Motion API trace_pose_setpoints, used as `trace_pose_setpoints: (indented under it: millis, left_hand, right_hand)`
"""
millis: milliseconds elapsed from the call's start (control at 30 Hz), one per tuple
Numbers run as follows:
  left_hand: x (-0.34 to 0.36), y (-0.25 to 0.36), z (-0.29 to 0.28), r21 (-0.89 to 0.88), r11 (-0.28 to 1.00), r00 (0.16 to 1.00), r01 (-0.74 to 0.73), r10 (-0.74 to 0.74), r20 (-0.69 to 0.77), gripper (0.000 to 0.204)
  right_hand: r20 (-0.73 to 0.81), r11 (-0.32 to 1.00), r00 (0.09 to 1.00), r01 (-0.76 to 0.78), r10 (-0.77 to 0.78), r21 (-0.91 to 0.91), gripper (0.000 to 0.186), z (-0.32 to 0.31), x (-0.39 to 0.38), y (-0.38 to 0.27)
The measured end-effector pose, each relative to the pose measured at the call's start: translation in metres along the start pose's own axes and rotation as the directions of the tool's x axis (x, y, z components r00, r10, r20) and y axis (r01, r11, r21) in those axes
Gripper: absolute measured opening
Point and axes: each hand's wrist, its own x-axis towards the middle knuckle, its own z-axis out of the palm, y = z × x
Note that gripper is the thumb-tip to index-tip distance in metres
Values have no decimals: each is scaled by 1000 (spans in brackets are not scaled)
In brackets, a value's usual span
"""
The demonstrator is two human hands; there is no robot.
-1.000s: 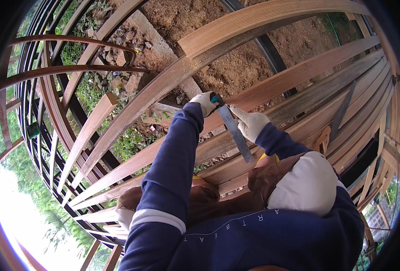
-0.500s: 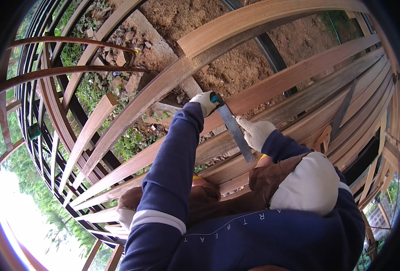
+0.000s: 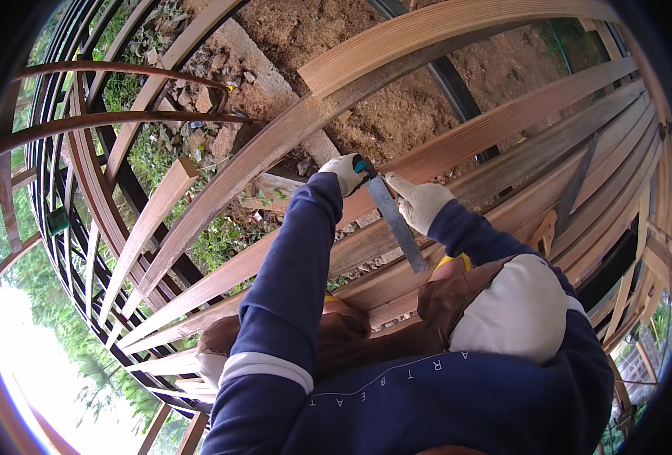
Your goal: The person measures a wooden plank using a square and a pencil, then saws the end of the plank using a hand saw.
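My left hand (image 3: 342, 174), in a pale glove, is closed round the black and teal handle (image 3: 361, 168) of a saw. The saw's flat steel blade (image 3: 398, 224) slants down and to the right over the wooden boards. My right hand (image 3: 422, 203), also gloved, is just right of the blade, index finger reaching toward the blade's upper part and other fingers curled; whether it touches the blade or holds something is unclear. A reddish board (image 3: 506, 115) passes beyond both hands.
Long slats (image 3: 158, 227) and dark metal bars (image 3: 457, 91) surround me, with rusty curved bars (image 3: 123, 116) at the left. Soil (image 3: 385, 102), rubble, a concrete strip (image 3: 264, 68) and green plants (image 3: 207, 246) show through the gaps. My knees (image 3: 506, 311) are bent beneath me.
My right hand shifted down and right along the blade, then came back up and left. My left hand and the saw look unchanged.
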Motion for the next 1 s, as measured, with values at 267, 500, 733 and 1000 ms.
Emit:
trace_pose_setpoints:
  millis: [267,500,733,1000]
  left_hand:
    - [6,-7,9,-20,1000,1000,16,-16,-21,31]
    - [-8,5,-11,-7,999,996,-32,31,-84,35]
    - [-13,50,-85,-126,879,772,-459,325,-546,33]
    - [-59,-1,16,267,953,981,143,-100,-167,117]
  right_hand:
    - [275,997,960,-36,54,-70,53,-4,-48,3]
    - [-369,863,929,207,-26,461,45,-11,-39,9]
    - [102,536,976,-191,191,822,26,-50,-3,10]
    - [-231,484,797,-86,558,871,31,-63,-21,41]
